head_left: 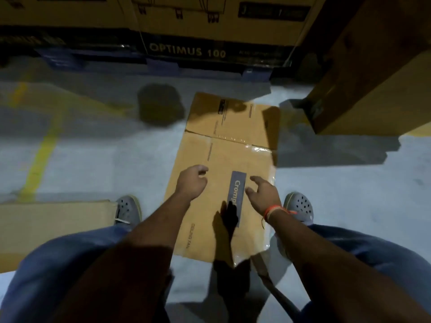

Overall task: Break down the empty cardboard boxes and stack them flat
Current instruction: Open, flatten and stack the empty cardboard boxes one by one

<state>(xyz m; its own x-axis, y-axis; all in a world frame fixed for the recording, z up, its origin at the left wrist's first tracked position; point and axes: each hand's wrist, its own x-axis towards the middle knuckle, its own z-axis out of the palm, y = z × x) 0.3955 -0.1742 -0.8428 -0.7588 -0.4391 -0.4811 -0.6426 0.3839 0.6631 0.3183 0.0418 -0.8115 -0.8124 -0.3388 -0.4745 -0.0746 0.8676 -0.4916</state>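
One flattened brown cardboard box with a blue printed label [224, 183] lies on the grey floor [93, 159]. One more flat brown cardboard sheet [46, 227] lies at the left edge. One tall brown cardboard carton [373, 78] stands at the right. At least two printed cartons [186, 24] line the back, one marked "OPTIMUS 100". Two bare hands, left [191, 180] and right [263, 197], are in view, with two grey perforated clogs [127, 209] and one orange wristband [271, 209].

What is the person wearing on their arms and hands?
Both arms are bare, with no sleeves showing and no gloves. The left hand has nothing on it. The right hand has an orange wristband around the wrist, with a thin paler stripe along it.
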